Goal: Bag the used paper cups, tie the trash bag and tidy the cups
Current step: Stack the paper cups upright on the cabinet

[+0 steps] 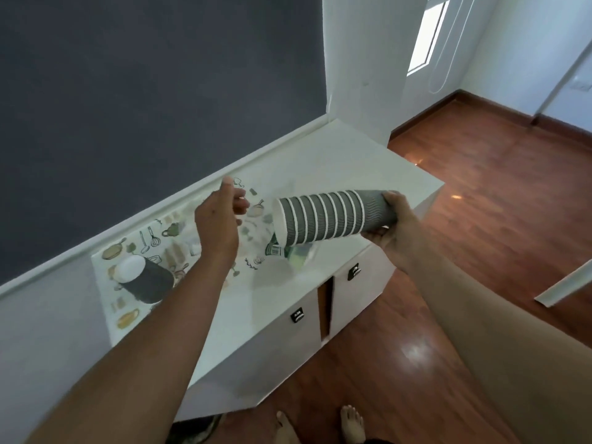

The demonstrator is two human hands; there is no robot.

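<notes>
Right hand (pixel 395 225) has its grip wrapped round the base end of a nested stack of grey ribbed paper cups with white rims (pixel 323 217). The stack is held roughly level in the air above the bench, open mouth pointing toward the left hand. Left hand (pixel 221 216) is free, fingers loosely spread and blurred, holding nothing, near the stack's mouth but apart from it.

Below the stack's mouth lies a clear thin plastic bag with a green printed label (pixel 290 251), crumpled on the white glossy bench top (pixel 368 161). Can't tell what is inside it, or whether it is tied.

Further left, a single dark grey ribbed paper cup (pixel 144 278) lies on its side, white inside showing, on a white mat printed with kitchen-utensil drawings (pixel 153 238).

Progress, judged: stacking looks mostly done, with many cups nested into one column. At least one cup is loose on the mat. Bagging and tying not clearly done.

Materials: cups are corrugated paper, light, rigid enough for a one-handed hold, tapered so they nest. Bag is flimsy film, likely slippery. Bench is smooth and hard, a white cabinet with two doors (pixel 358 283) below, over reddish wood floor (pixel 496 219).
</notes>
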